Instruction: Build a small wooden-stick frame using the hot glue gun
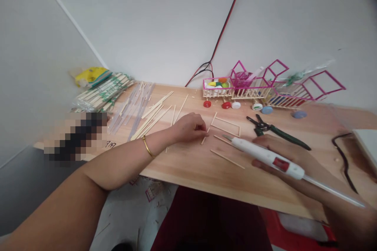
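Observation:
On the right, my right hand (284, 147) is wrapped round a white hot glue gun (263, 155), its nozzle pointing left and a clear glue stick running out of its back end. My left hand (190, 127) rests low over the table, fingers curled together at a thin wooden stick (204, 139). That stick lies by one end of an open frame of glued sticks (225, 127). Nearer the table edge lies a loose wooden stick (227, 159), and another stick (223, 139) reaches under the glue gun's nozzle.
Wire-stripping pliers (265, 127) lie behind my right hand. Miniature stick carts (250, 92) with bottle-cap wheels stand along the wall. Left are loose sticks (153, 119), clear glue sticks (141, 106) and bagged chopsticks (103, 94). A dark cable (344, 160) lies right.

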